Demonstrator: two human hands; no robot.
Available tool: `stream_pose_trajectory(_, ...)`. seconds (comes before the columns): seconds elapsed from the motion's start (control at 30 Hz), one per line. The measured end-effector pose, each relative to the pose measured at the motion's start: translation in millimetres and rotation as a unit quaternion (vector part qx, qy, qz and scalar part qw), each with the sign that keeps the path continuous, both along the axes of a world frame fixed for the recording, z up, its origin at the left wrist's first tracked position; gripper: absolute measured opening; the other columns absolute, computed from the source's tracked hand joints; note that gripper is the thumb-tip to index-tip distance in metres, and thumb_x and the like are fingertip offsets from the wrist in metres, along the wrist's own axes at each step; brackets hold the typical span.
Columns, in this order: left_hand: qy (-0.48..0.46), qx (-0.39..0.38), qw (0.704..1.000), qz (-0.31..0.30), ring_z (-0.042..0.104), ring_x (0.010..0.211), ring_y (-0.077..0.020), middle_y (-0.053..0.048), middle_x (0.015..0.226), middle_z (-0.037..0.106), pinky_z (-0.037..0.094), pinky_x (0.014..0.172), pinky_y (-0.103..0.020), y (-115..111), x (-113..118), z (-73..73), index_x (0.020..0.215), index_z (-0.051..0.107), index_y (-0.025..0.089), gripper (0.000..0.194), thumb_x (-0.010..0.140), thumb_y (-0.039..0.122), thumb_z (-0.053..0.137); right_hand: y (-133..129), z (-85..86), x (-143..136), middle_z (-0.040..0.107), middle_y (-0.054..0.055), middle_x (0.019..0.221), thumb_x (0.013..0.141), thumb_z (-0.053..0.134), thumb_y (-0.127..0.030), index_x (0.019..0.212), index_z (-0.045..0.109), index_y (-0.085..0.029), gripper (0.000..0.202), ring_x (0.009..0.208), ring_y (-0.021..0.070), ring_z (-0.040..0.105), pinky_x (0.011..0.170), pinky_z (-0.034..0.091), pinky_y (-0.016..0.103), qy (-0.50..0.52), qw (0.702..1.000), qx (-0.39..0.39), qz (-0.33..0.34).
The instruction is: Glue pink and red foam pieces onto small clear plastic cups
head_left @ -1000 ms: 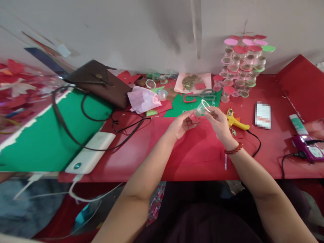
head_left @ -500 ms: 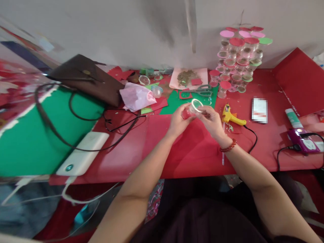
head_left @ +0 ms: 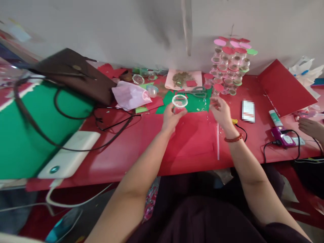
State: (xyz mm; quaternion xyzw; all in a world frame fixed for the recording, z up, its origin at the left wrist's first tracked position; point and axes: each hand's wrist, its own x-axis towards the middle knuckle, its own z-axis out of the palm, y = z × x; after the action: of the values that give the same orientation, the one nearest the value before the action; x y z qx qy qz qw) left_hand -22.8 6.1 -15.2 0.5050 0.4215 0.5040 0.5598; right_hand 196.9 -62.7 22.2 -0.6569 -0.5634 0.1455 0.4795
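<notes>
Left grip grasps one clear cup; whether the right grip holds anything, I cannot tell. One pair of scissors lies beyond them; the right hides most of one glue gun.

Centre: left hand, one; right hand, one; held cup, one; scissors, one pair. Upper left: brown bag, one. Lower left: power bank, one. Upper right: cup stack, one. Right: green-white tube, one; purple block, one; co-worker's hand, one.
</notes>
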Motion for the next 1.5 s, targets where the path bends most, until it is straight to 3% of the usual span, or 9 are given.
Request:
stream_pose_trajectory(0.17, 0.024, 0.021, 0.999, 0.014, 0.067, 0.099, -0.0227, -0.001, 0.099, 0.073, 0.05, 0.101, -0.039, -2, 7, 1.3, 0.097, 0.074, 0.023, 0.041, 0.061, 0.025, 0.092, -35, 31.9, 45, 0.068, 0.019, 0.14, 0.087, 0.058, -0.017, 0.136, 0.069, -0.017, 0.05, 0.133, 0.0364, 0.061, 0.115, 0.047, 0.056, -0.306, 0.926, -0.213, -0.056)
stream_pose_trajectory(0.33, 0.062, 0.03, 0.997, 0.02, 0.065, 0.103, -0.0231, 0.0, 0.096, 0.068, 0.049, 0.105, -0.04, -2, 10, 0.6, 0.09, 0.066, 0.022, 0.038, 0.063, 0.021, 0.093, -55, 34.1, 45, 0.063, 0.023, 0.142, 0.095, 0.055, -0.025, 0.135, 0.068, -0.015, 0.043, 0.134, 0.0431, 0.058, 0.102, 0.052, 0.056, -0.386, 0.83, -0.396, -0.074)
stream_pose_trajectory(0.7, 0.039, 0.003, 0.999, 0.029, 0.062, 0.101, -0.0242, -0.002, 0.095, 0.064, 0.046, 0.101, -0.039, 3, 8, -1.0, 0.084, 0.063, 0.022, 0.037, 0.061, 0.016, 0.091, -50, 17.0, 47, 0.071, 0.023, 0.133, 0.099, 0.057, -0.026, 0.149, 0.056, -0.016, 0.051, 0.12, 0.0374, 0.071, 0.096, 0.054, 0.046, -0.401, 0.84, -0.362, -0.054)
stream_pose_trajectory(0.83, 0.062, 0.012, 0.998, 0.032, 0.062, 0.098, -0.0232, -0.002, 0.095, 0.064, 0.047, 0.096, -0.036, 5, 9, -2.2, 0.086, 0.063, 0.022, 0.038, 0.06, 0.019, 0.091, -45, 19.5, 39, 0.074, 0.016, 0.113, 0.09, 0.065, -0.015, 0.134, 0.061, -0.017, 0.044, 0.103, 0.0291, 0.071, 0.086, 0.053, 0.038, -0.259, 0.907, -0.32, -0.091)
stream_pose_trajectory(0.93, 0.076, 0.007, 0.995, 0.063, 0.062, 0.093, -0.0207, 0.0, 0.093, 0.065, 0.05, 0.09, -0.033, 9, 8, -3.2, 0.085, 0.06, 0.022, 0.038, 0.06, 0.016, 0.088, -36, 28.3, 25, 0.059, -0.001, 0.077, 0.088, 0.062, -0.01, 0.103, 0.059, -0.021, 0.019, 0.067, 0.0147, 0.057, 0.065, 0.047, 0.029, 0.052, 0.969, -0.21, -0.119)
stream_pose_trajectory(1.03, 0.055, -0.003, 0.994, 0.09, 0.062, 0.09, -0.0181, -0.001, 0.096, 0.066, 0.051, 0.084, -0.031, 14, 5, -6.8, 0.088, 0.06, 0.022, 0.039, 0.061, 0.016, 0.087, -27, 40.4, 0, 0.042, -0.01, 0.064, 0.088, 0.068, -0.017, 0.09, 0.05, -0.025, 0.019, 0.054, 0.0084, 0.041, 0.054, 0.039, 0.023, 0.38, 0.921, -0.087, -0.001)
stream_pose_trajectory(1.1, 0.043, -0.001, 0.994, 0.096, 0.062, 0.089, -0.0171, -0.001, 0.098, 0.066, 0.051, 0.08, -0.029, 17, 4, -10.0, 0.091, 0.061, 0.023, 0.039, 0.061, 0.017, 0.086, -23, 44.1, -20, 0.04, -0.011, 0.063, 0.087, 0.076, -0.024, 0.09, 0.051, -0.025, 0.025, 0.053, 0.0065, 0.039, 0.054, 0.039, 0.021, 0.473, 0.877, -0.044, 0.072)
stream_pose_trajectory(1.27, 0.037, -0.008, 0.994, 0.101, 0.06, 0.084, -0.0145, 0.001, 0.094, 0.064, 0.05, 0.077, -0.027, 22, 1, -14.0, 0.091, 0.062, 0.022, 0.04, 0.059, 0.018, 0.085, -18, 25.4, -49, 0.043, -0.012, 0.062, 0.082, 0.088, -0.035, 0.089, 0.056, -0.024, 0.035, 0.05, 0.0044, 0.039, 0.049, 0.034, 0.021, 0.484, 0.868, -0.05, 0.103)
stream_pose_trajectory(1.5, 0.05, 0.032, 0.993, 0.1, 0.061, 0.084, -0.0162, 0.002, 0.09, 0.068, 0.049, 0.084, -0.03, 19, 2, -14.6, 0.094, 0.068, 0.02, 0.041, 0.057, 0.023, 0.086, -6, 0.1, -22, 0.051, -0.011, 0.062, 0.073, 0.091, -0.052, 0.09, 0.059, -0.023, 0.047, 0.051, 0.0058, 0.047, 0.047, 0.034, 0.022, 0.411, 0.906, -0.063, 0.079)
